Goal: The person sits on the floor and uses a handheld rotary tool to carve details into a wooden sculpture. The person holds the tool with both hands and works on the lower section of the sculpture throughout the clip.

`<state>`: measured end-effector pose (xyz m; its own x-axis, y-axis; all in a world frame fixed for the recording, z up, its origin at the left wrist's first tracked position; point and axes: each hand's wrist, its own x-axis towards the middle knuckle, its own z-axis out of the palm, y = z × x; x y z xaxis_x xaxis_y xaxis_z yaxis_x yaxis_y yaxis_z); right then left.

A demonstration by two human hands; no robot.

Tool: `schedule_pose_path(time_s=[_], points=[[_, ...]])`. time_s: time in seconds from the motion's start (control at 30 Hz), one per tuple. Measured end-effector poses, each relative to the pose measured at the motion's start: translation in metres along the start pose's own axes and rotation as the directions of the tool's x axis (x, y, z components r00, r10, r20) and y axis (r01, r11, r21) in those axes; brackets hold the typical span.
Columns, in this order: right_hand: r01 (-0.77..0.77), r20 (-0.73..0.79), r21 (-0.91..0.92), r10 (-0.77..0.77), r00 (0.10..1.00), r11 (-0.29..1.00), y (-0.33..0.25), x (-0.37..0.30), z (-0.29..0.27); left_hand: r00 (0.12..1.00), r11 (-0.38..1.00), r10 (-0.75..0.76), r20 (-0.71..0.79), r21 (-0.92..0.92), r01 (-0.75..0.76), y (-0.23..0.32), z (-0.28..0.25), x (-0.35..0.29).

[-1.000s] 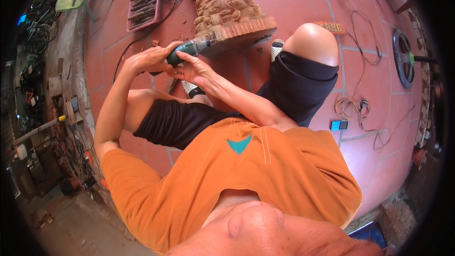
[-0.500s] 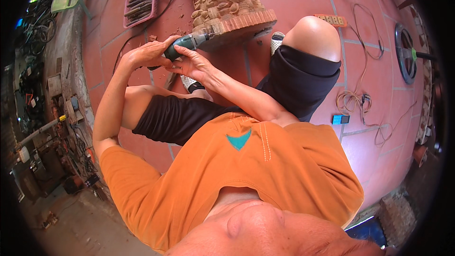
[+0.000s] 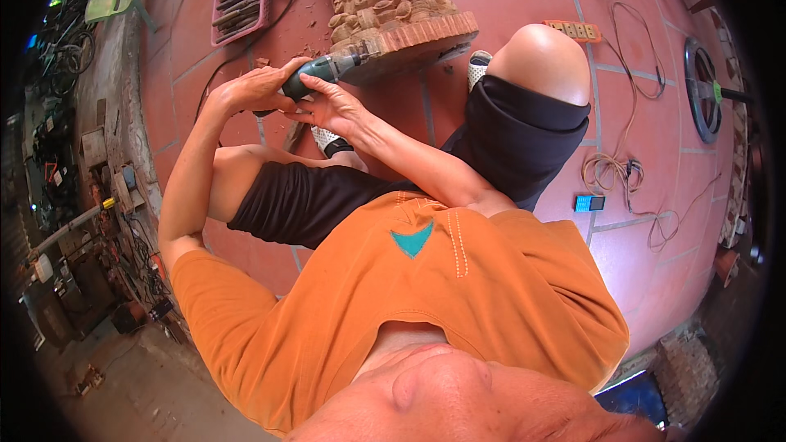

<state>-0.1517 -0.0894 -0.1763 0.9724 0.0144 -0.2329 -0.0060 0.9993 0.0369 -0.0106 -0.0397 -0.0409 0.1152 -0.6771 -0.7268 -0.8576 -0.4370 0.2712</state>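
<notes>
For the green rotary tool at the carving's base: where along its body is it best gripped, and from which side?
Grip the green rotary tool around its thick rear barrel, coming from behind, away from the wooden carving. Its nose points at the carving's base, so that end should probably stay clear. The left hand wraps the rear; the right hand steadies it from below.

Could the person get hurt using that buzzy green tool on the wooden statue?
Maybe. The left hand and right hand both grip the green power tool close to its tip at the base of the wood carving, so a slip might reach fingers. The tool's black cable trails over the floor by the person's leg and could snag. Wood chips lie around the carving, so bits may fly towards bare skin.
</notes>
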Motion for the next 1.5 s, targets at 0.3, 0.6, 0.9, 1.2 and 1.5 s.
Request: schedule_pose_path(time_s=[0.3,0.6,0.9,1.2,1.5], points=[[0.012,0.069,0.034,-0.014,0.998,0.999,-0.007,0.007,0.0,1.0,0.999,-0.028,-0.005,-0.019,0.027,0.007,-0.006,-0.002],[0.015,0.086,-0.031,-0.013,0.996,0.999,-0.007,0.009,0.0,0.999,0.999,-0.036,-0.015,-0.026,0.035,0.002,-0.005,-0.001],[-0.007,0.078,-0.058,0.011,0.997,0.998,-0.009,0.013,0.0,0.998,0.999,-0.048,-0.034,-0.021,0.047,-0.002,-0.003,-0.002],[-0.016,0.061,-0.057,0.02,0.998,0.998,-0.013,0.013,-0.003,0.999,0.999,-0.043,-0.008,0.008,0.043,0.002,-0.009,-0.004],[-0.014,0.061,-0.068,0.018,0.998,0.998,-0.012,0.011,0.0,0.998,0.998,-0.031,-0.05,0.052,0.033,0.011,-0.011,-0.016]])
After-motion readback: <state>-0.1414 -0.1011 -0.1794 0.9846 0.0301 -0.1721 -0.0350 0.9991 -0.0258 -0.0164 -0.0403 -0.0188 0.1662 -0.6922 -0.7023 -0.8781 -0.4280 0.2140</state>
